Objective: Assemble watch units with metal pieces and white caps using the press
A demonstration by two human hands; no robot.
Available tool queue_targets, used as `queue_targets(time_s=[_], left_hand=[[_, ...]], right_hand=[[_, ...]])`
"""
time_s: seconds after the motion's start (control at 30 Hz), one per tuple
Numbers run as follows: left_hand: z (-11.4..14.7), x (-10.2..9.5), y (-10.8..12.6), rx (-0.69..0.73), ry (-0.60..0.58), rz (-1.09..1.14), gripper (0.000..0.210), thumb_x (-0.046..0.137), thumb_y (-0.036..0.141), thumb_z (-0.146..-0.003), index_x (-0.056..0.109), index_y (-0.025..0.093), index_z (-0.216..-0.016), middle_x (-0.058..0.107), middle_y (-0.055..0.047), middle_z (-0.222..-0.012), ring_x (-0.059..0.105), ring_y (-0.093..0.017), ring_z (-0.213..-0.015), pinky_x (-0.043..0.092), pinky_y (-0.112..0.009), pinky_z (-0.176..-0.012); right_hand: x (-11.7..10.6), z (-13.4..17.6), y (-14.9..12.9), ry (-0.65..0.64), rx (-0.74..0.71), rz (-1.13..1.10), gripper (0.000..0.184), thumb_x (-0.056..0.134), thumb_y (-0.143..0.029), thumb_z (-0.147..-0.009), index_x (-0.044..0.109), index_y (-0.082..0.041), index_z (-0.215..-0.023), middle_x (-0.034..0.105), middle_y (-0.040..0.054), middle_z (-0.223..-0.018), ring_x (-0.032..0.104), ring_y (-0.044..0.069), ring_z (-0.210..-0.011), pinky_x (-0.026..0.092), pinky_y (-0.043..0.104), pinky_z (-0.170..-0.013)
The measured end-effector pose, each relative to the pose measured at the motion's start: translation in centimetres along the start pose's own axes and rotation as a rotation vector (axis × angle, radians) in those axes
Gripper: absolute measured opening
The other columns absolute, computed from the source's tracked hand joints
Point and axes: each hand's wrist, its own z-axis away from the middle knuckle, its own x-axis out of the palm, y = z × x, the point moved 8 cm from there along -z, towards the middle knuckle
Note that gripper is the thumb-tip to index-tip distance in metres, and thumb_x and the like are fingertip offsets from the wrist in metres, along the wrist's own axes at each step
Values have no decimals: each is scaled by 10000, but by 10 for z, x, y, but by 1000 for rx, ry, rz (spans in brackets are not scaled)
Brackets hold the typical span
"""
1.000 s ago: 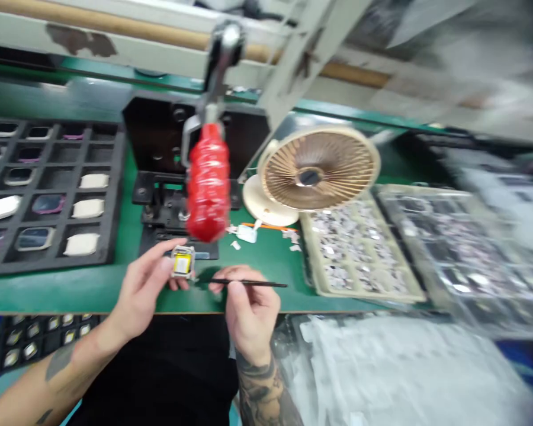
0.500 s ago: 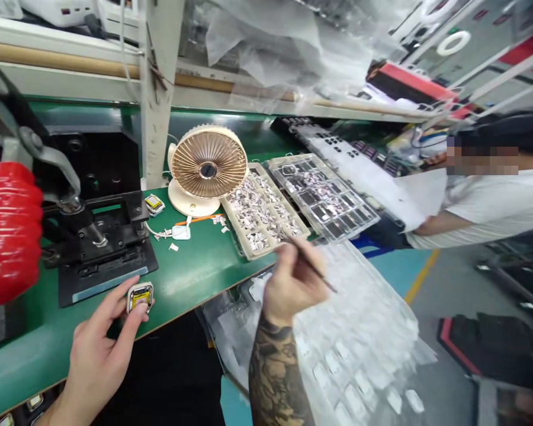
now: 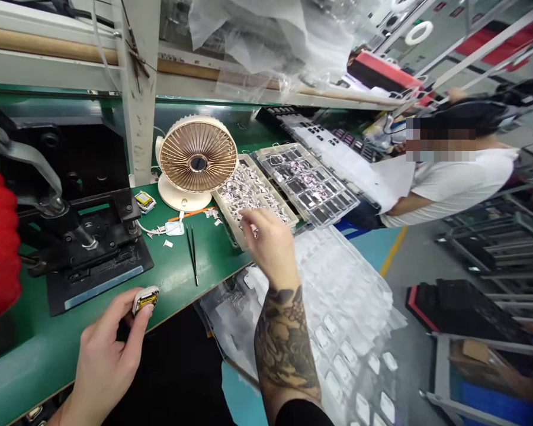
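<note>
My left hand (image 3: 109, 349) pinches a small watch case (image 3: 146, 299) between thumb and fingers, above the table's front edge. A yellow part shows inside the case. My right hand (image 3: 273, 245) is over the near side of a compartment tray (image 3: 229, 223) full of small white pieces (image 3: 240, 192). Its fingers are bent together, and whatever is between them is hidden. Black tweezers (image 3: 192, 257) lie on the green table (image 3: 171, 278), between my two hands.
A press with a red handle (image 3: 0, 242) stands at left. Behind the table's middle are a fan (image 3: 198, 160) and another watch case (image 3: 144, 202). A clear divided tray (image 3: 308, 183) lies beyond the pieces. A co-worker (image 3: 462, 171) sits at right, past plastic-covered trays (image 3: 346, 290).
My right hand has put the tweezers down on the table and moved left over the tray of pieces. The watch case in my left hand has tilted. The whole view has shifted.
</note>
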Motion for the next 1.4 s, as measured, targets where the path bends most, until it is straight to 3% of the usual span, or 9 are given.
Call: queue_targets(time_s=[0.17,0.33,0.5,0.67,0.8,0.93,1.13,1.3,1.4], left_hand=[[-2,3,-2,-40,-49,61,239,739,405,-1090,763,271,-1286,878,-27,-1094,779,-197,-822,607,-292,-791],[2,3,-2,-102,-67,96,233,727,405,-1102,745,275,-1295,864,-36,-1110,771,-211,-879,581,-300,-801],[2,1,-5,-147,-92,148,235,702,398,-1117,730,259,-1304,828,-59,-1150,774,-233,-989,569,-312,-834],[-8,-3,9,-68,-65,103,121,744,336,-1099,770,237,-1165,714,-2,-895,597,-156,-735,466,-288,-702],[-15,-1,19,-29,-88,139,130,713,312,-1125,804,221,-1143,699,-24,-940,556,-151,-755,449,-298,-716],[-16,-1,21,-21,-81,142,126,709,298,-1132,803,220,-1164,713,-29,-975,567,-151,-782,450,-298,-728],[-15,-1,24,12,-80,127,127,716,306,-1122,800,216,-1093,662,-20,-907,560,-162,-779,436,-307,-718],[-16,-2,16,-73,-89,182,248,672,375,-1142,766,205,-988,647,-16,-851,537,-167,-754,408,-319,-701],[-20,-2,12,-96,-117,204,299,655,402,-1147,749,202,-947,644,-17,-838,545,-169,-756,415,-318,-710]], right_hand=[[15,-39,40,-254,49,75,286,595,-119,-1029,831,-211,-1163,764,101,-1116,692,244,-1007,517,370,-921],[27,-49,40,-280,45,56,176,622,-127,-978,778,-180,-916,736,97,-997,664,222,-916,503,356,-870],[-13,-35,36,133,122,-76,156,631,-187,-952,764,-197,-1034,737,32,-855,647,178,-755,531,332,-796],[-19,8,-3,482,118,-488,138,736,-307,-1010,817,-227,-1088,812,45,-980,743,182,-824,630,363,-815],[11,41,-58,377,126,-930,138,834,-292,-1003,845,-247,-1133,807,35,-908,773,189,-770,660,354,-731],[25,55,-119,192,-36,-1102,138,823,-183,-1001,881,-289,-1066,782,27,-891,737,178,-781,628,333,-705],[31,53,-146,72,-177,-1011,237,815,-132,-1002,894,-318,-1126,764,27,-943,727,179,-831,635,335,-735],[29,67,-161,53,-455,-757,581,858,-252,-998,709,-293,-1558,812,129,-1218,783,307,-1098,677,481,-898],[35,73,-161,93,-459,-720,626,832,-232,-1014,655,-285,-1612,825,127,-1177,800,302,-1039,686,464,-857]])
